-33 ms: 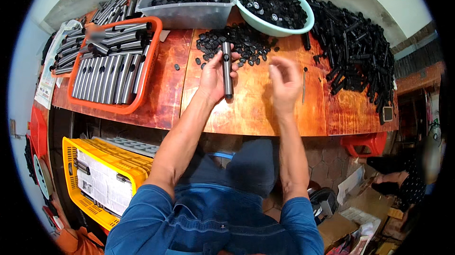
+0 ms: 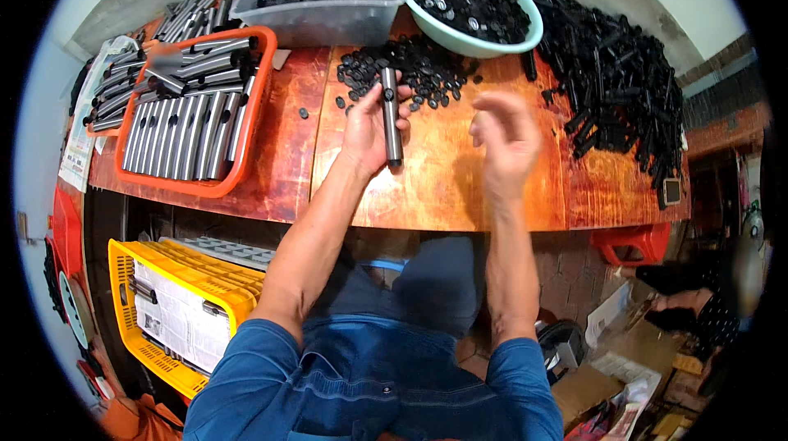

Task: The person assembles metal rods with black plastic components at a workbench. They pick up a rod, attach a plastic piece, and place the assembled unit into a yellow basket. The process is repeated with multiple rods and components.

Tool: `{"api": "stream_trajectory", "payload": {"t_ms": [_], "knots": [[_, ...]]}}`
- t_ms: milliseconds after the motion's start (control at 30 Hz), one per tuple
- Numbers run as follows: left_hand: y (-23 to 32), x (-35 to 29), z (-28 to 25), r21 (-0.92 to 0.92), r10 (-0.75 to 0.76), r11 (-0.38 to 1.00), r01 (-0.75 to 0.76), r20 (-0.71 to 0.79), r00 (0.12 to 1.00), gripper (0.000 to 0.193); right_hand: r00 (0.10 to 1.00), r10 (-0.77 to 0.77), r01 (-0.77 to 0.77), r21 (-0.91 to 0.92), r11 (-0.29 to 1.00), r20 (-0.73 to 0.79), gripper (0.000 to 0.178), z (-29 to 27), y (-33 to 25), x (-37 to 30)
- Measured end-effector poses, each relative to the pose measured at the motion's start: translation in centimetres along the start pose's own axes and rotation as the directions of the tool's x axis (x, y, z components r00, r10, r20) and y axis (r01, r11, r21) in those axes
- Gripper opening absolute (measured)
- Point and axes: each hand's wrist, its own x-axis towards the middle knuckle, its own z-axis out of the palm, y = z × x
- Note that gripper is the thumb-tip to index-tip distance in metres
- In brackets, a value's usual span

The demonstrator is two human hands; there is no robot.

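Observation:
My left hand (image 2: pixel 367 127) is closed around a shiny steel tube (image 2: pixel 391 125), held upright above the middle of the table. A dark round hole shows near the tube's upper end, and its lower end is black. My right hand (image 2: pixel 506 137) hovers to the right with nothing visible in it. Its fingers are loosely curled and apart from the thumb, somewhat blurred. Beyond the tube lies a spread of small black oval plastic pieces (image 2: pixel 432 85). An orange-red basket (image 2: pixel 182 187) on the left holds rows of similar steel tubes (image 2: pixel 168 136).
A clear plastic bin (image 2: pixel 324 24) and a pale green basin (image 2: pixel 480 49), both full of black parts, stand at the back. Black tubular pieces (image 2: pixel 611 84) are heaped on the right. A yellow crate (image 2: pixel 123 293) sits below the table at left, a red stool (image 2: pixel 630 246) below at right.
My right hand has shifted to the right and now covers the spot where a thin rod lay on the table. My left hand keeps its hold on the steel tube.

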Motion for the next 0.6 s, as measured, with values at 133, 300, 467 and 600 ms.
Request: {"api": "stream_trajectory", "payload": {"t_ms": [133,300,467,600], "knots": [[1.5,-0.4,-1.2,0.027,0.077,0.997,-0.077,0.027,0.997,0.036,0.926,-0.207,0.043,0.455,0.889,0.317,0.029,2.6,-10.0,-1.0],[0.7,0.1,-0.5,-0.056,-0.001,0.998,0.005,0.069,0.998,0.036,0.747,-0.304,0.087,0.367,0.926,0.591,0.028,1.3,-15.3,-3.4],[0.6,-0.1,-0.5,-0.025,0.036,0.999,-0.035,0.048,0.998,0.036,0.667,-0.315,0.170,0.274,0.946,0.675,0.027,0.9,-16.7,-4.2],[0.7,0.2,-0.6,-0.050,0.019,0.999,-0.015,0.070,0.997,0.038,0.666,-0.322,0.241,0.215,0.946,0.672,0.026,2.1,-16.6,-4.3]]}}
